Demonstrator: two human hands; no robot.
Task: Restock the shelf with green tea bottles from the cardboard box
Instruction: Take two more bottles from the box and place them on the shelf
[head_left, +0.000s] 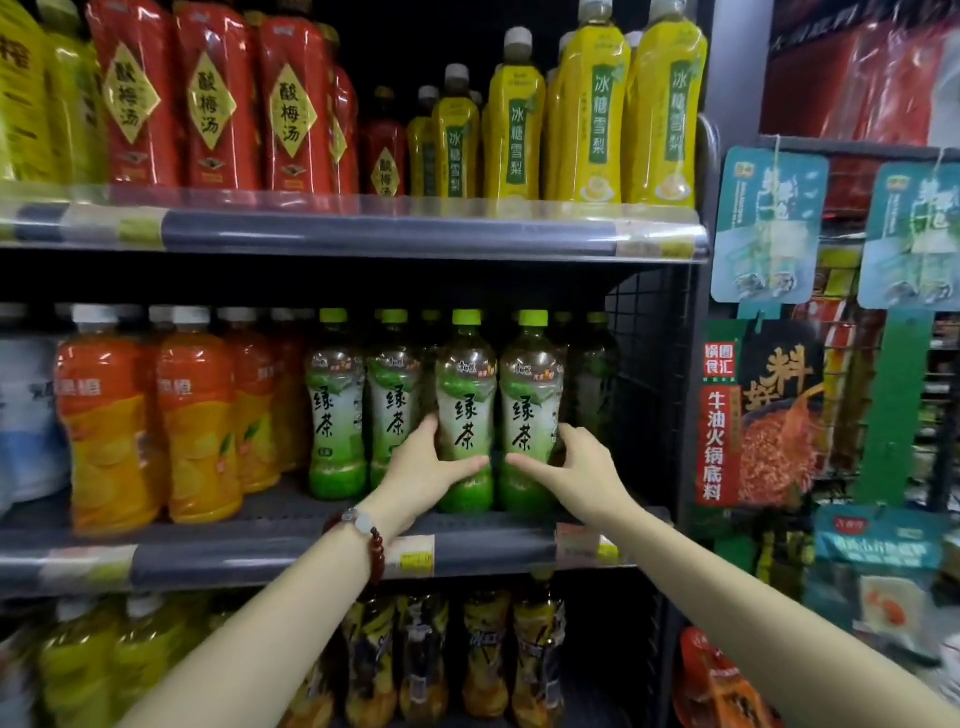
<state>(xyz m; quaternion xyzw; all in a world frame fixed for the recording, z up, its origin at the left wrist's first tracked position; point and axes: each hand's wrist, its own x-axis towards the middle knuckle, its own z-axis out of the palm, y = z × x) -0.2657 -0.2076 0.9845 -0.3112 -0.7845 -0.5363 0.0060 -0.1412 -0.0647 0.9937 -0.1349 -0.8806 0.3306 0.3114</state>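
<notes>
Two green tea bottles stand upright at the front of the middle shelf (291, 558). My left hand (423, 470), with a red bead bracelet on its wrist, wraps the lower part of the left bottle (466, 395). The right bottle (530, 395) is gripped low down by my right hand (569, 465). Both bottles have green caps and white-green labels. More green tea bottles (336, 405) stand behind and to the left. The cardboard box is out of view.
Orange drink bottles (195, 415) fill the shelf to the left. Red and yellow bottles (592, 114) line the upper shelf, dark-yellow bottles (485, 654) the lower one. A wire side panel (647, 364) closes the shelf on the right, with hanging sauce packets (763, 410) beyond.
</notes>
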